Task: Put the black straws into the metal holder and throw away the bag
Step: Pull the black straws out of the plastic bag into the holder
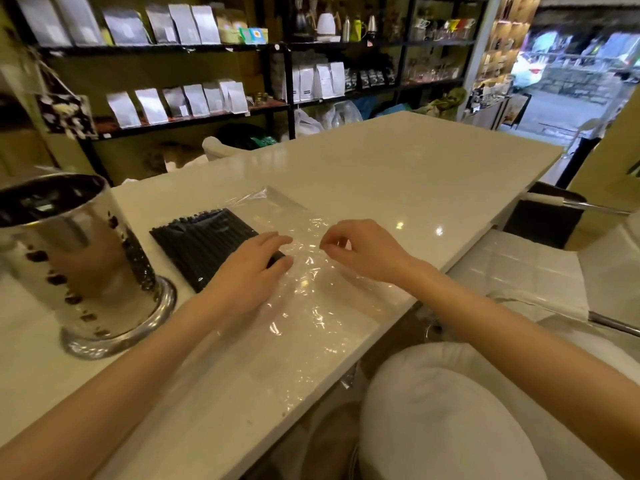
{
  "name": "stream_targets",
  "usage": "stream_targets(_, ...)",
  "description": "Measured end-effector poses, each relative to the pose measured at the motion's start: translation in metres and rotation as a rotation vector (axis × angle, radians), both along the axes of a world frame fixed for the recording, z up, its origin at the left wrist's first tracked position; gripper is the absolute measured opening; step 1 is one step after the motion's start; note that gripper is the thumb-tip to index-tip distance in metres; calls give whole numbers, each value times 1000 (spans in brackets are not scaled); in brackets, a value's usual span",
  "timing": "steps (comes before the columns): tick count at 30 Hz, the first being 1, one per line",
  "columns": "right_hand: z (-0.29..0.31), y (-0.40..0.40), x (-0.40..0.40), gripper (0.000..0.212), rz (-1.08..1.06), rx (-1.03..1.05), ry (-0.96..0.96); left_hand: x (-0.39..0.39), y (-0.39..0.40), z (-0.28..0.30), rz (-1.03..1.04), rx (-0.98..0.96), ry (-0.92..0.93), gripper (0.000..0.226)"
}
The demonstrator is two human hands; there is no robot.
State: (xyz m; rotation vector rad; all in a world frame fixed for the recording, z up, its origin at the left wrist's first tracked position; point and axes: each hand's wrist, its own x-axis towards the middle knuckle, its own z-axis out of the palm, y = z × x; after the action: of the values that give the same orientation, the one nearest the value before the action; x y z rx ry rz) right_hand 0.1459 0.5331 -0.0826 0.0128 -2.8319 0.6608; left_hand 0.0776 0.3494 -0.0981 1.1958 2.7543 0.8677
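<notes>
Here, at the left end of the white counter (398,168), the metal holder (83,265) stands upright on its flared base, just in from the near edge. It is a shiny cylinder with rows of dark holes down its side; its mouth is dark, and what is inside cannot be made out.

Just to the right of the holder, apart from it, lies the bundle of black straws (204,244), flat on the counter and angled so its far end points toward the counter's back edge. The straws sit inside the clear plastic bag (304,282), whose far corner reaches past the bundle toward the middle of the counter, while its crumpled, glossy open part spreads toward the near edge.

The left hand (252,268) lies palm down over the near end of the bundle, fingers stretched out and loosely spread, resting on the bag and the straws. It presses or steadies rather than grasps; whether the thumb has caught a fold cannot be told.

Further right, the right hand (360,249) is raised a little above the crinkled plastic, thumb and forefinger brought together in a pinch on the bag's film, the other fingers curled in.

Past the counter's right edge stand white padded chairs (446,410) with chrome arms. Behind the back edge, dark shelves (166,48) carry rows of white pouches (180,102) and kettles.
</notes>
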Motion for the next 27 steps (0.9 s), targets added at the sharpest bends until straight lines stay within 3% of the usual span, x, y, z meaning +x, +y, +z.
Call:
stream_targets(5, -11, 6, -63, 37, -129, 10, -102, -6, -30, 1, 232, 35, -144, 45)
stream_targets(8, -21, 8, -89, 50, -284, 87, -202, -11, -43, -6, 423, 33, -361, 49)
stream_targets(11, -25, 5, -106, 50, -391, 120, -231, -10, -52, -7, 516, 150, -527, 50)
stream_targets(16, -25, 3, -132, 25, -445, -177, -222, -12, -55, 2, 583, 495, -781, 46)
stream_targets(23, 9, 3, -139, 31, -384, -448, -277, -13, -43, 19, 602, 942, -1122, 38)
stream_targets(27, 55, -11, -142, 15, -260, -506, -134, -15, -44, 24, 572, 1066, -1218, 6)
